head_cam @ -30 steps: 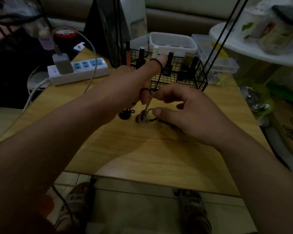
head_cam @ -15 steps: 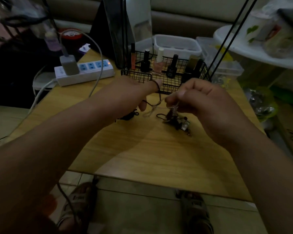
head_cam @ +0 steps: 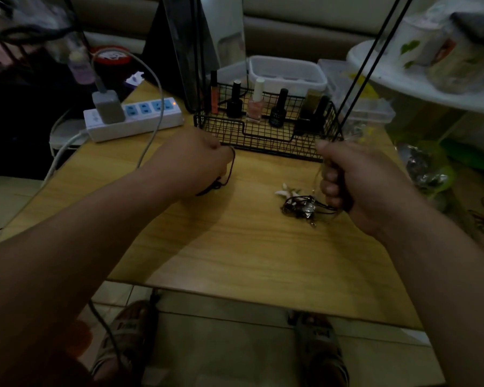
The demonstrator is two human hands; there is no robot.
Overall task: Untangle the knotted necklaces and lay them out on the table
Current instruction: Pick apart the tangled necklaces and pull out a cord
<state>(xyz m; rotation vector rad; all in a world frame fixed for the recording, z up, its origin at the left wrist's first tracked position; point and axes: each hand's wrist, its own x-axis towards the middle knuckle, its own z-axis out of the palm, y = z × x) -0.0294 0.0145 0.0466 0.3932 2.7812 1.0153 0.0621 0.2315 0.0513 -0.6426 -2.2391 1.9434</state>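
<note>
The knotted necklaces (head_cam: 299, 206) lie on the table (head_cam: 235, 247) toward its right edge, their cords running right into the right hand (head_cam: 355, 185), whose fingers curl tight round them. The left hand (head_cam: 196, 163), nearer the far edge, pinches 1 dark cord loop (head_cam: 232, 169) that hangs roughly upright. Lettering on the sandal (head_cam: 129, 328) is too blurred to read.

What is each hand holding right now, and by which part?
Left hand grips a dark cord, its loop hanging out; right hand grips the tangled necklaces by their cords.
</note>
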